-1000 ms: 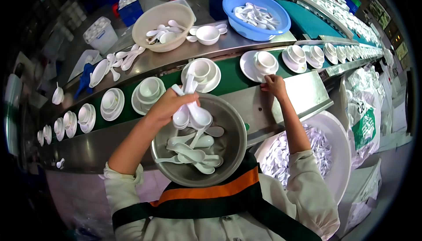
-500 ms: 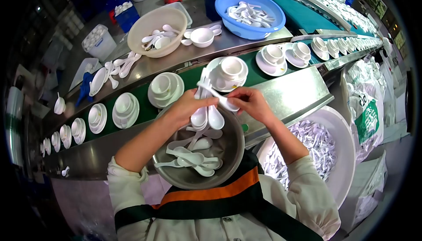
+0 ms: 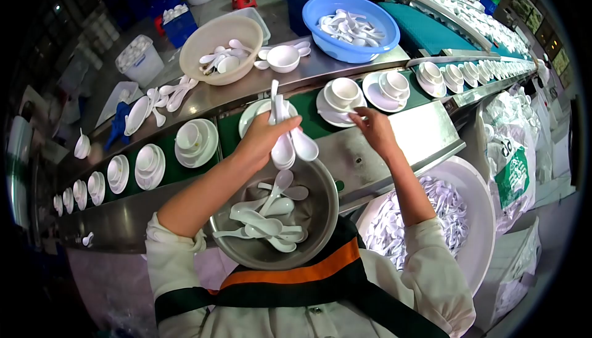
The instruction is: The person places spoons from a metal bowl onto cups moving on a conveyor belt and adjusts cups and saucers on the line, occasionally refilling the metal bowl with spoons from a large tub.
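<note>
My left hand point(image 3: 262, 138) is wrapped round a bunch of white soup spoons point(image 3: 285, 147), held above a grey metal basin point(image 3: 327, 215) with several more spoons in it. At a set of tableware on the green belt, the fingertips of my right hand point(image 3: 375, 130) are pinched at one end of a single spoon point(image 3: 334, 113). That spoon lies across the near side of the plate point(image 3: 327, 120), in front of its cup point(image 3: 343, 93). My left hand partly hides another plate point(image 3: 250, 116) behind it.
Several stacked sets run along the conveyor belt point(image 3: 231, 131) on both sides. Beyond it stand a cream basin point(image 3: 191, 42) and a blue basin point(image 3: 308, 24), both with spoons. A large white tub point(image 3: 484, 239) full of wrapped spoons is at my right, below a metal ledge point(image 3: 419, 134).
My right hand has moved right and forward from the bunch with one spoon, onto a plate. My left hand keeps the other spoons. The sets on the belt have shifted left.
</note>
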A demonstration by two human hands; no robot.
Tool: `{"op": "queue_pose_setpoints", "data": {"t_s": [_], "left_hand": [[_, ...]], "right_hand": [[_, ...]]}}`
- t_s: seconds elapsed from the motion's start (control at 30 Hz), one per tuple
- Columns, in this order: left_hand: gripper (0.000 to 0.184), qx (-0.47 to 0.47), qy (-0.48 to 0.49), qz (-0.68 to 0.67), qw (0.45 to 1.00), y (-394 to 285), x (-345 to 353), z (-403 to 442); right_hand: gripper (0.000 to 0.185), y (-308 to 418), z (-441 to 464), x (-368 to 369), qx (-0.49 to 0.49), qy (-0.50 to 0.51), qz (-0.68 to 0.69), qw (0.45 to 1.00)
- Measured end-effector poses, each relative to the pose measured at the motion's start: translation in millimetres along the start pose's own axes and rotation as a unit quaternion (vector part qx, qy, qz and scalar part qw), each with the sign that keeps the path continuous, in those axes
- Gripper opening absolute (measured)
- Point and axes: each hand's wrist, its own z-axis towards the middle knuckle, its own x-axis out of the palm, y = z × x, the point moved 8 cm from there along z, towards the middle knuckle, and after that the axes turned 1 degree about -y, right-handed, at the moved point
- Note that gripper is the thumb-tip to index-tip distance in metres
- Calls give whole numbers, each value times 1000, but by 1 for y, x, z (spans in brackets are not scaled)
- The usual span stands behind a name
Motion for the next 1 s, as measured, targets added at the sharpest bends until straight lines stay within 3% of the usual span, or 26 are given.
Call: {"op": "queue_pose_setpoints", "data": {"t_s": [0.03,0.07,0.1,0.17,0.27,0.33,0.4,0.47,0.53,0.63,0.7,0.77,0.83,0.97,1.0], "left_hand": [[24,14,-6,15,1000,0,0,6],[23,15,-14,22,1000,1,4,11],[23,27,-19,6,999,1,10,15],[24,32,-25,11,999,9,15,24],[24,-13,-14,42,999,13,14,23],[24,-17,-17,17,1000,15,5,22],[23,-29,-27,0,999,12,4,15],[22,-19,-25,-5,1000,13,6,17],[20,2,-43,3,999,9,9,15],[20,33,-60,57,996,4,5,14],[20,46,-52,26,997,9,4,19],[21,14,-49,1,999,12,11,18],[23,11,-41,4,999,15,14,20],[22,2,-61,-7,998,12,5,17],[27,-10,-43,7,999,10,4,13]], "right_hand": [[34,21,-12,14,86,116,237,961],[37,49,-23,22,78,174,390,901],[39,73,-31,27,86,232,463,851],[31,87,-38,33,90,222,487,840],[24,50,-30,35,127,197,443,865],[17,11,-17,30,137,105,422,890],[17,-32,-4,33,162,77,321,930],[22,-64,1,47,196,78,299,931],[25,-63,3,50,209,74,305,926],[34,-30,-11,42,159,106,205,960],[41,34,-27,38,87,173,386,902],[41,70,-43,46,69,249,478,840],[38,73,-44,44,51,224,455,860],[28,39,-34,35,126,184,425,877],[25,19,-26,24,144,139,340,919]]}}
